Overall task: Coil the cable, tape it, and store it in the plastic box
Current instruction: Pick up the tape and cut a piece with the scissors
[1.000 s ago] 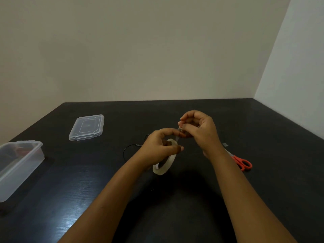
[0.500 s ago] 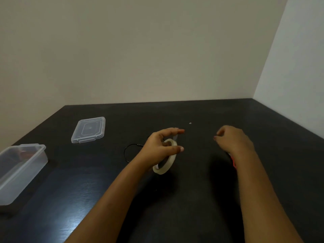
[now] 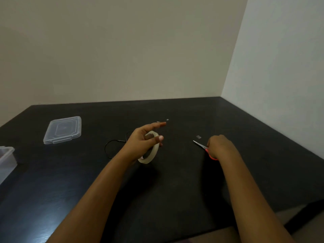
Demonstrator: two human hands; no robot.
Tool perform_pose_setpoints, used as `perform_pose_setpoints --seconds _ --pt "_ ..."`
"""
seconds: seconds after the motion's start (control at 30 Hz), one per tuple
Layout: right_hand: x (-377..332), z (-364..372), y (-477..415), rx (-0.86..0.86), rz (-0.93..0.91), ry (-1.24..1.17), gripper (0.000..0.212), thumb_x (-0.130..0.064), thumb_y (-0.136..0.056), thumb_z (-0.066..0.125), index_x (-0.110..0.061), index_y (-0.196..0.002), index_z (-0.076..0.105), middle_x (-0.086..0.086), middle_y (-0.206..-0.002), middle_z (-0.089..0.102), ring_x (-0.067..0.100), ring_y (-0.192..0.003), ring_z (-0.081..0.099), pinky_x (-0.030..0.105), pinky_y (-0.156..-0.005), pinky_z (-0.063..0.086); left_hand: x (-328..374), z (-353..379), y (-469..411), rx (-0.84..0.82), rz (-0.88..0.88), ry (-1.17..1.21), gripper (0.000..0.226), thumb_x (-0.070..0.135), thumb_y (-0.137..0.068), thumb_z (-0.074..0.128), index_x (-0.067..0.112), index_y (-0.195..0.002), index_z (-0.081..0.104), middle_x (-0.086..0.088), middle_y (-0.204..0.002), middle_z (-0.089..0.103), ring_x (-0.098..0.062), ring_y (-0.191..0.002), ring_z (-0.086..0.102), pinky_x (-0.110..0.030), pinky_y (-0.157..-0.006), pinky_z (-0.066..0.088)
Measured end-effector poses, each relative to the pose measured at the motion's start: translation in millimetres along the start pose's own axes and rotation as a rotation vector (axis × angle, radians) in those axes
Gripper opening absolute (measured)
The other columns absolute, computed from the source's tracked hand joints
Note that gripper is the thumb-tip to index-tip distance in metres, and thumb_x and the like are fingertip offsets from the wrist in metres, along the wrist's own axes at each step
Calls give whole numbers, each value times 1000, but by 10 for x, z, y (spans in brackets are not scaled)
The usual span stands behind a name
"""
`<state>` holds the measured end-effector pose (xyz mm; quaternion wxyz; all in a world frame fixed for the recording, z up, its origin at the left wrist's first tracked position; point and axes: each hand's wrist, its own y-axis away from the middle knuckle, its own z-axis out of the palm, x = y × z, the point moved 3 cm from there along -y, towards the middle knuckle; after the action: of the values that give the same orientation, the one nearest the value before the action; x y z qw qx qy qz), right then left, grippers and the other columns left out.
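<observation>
My left hand (image 3: 146, 139) holds a pale roll of tape (image 3: 151, 155) above the black table (image 3: 175, 181), thumb over the roll's rim and forefinger stretched out with a small tape end on its tip. A thin black cable (image 3: 112, 148) lies in a loose loop on the table just left of that hand, partly hidden by it. My right hand (image 3: 219, 146) is down on the orange-handled scissors (image 3: 201, 146), fingers curled over the handles, blades pointing left. The clear plastic box (image 3: 6, 160) stands at the far left edge.
The box's clear lid (image 3: 64, 129) lies flat at the back left. Two small scraps of tape (image 3: 198, 136) lie on the table beyond the scissors. Walls close off the back and right side; the table's front right corner (image 3: 312, 204) is near my right forearm.
My right hand left the tape roll, swung right and came down on the scissors. My left hand kept the roll and stretched its forefinger out. The view shifted a little to the right.
</observation>
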<state>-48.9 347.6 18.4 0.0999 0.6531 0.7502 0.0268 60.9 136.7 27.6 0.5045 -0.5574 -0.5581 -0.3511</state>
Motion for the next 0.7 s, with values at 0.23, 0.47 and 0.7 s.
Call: perform_pose_setpoints --seconds 0.23,0.47,0.7 --pt "52 -22 145 -25 24 92 31 -15 -87 57 -22 -117 61 6 -115 59 22 -94 56 34 -75 47 48 -5 34 -82 -19 129 62 -2 -88 55 47 -125 47 4 -156 21 -18 -89 71 -31 -80 58" --pt "7 -28 211 -8 -3 216 28 -20 -92 52 -15 -119 57 8 -118 59 25 -105 59 33 -73 44 48 -19 28 -129 -76 164 76 -4 -84 59 42 -140 35 0 -158 14 -21 -86 71 -30 -76 58" --pt "-118 59 107 -57 -222 -254 23 -13 -92 54 -17 -114 54 10 -109 62 21 -87 59 35 -80 49 69 -41 36 -122 -83 180 80 -6 -84 58 41 -143 30 0 -159 10 -19 -83 71 -31 -76 59"
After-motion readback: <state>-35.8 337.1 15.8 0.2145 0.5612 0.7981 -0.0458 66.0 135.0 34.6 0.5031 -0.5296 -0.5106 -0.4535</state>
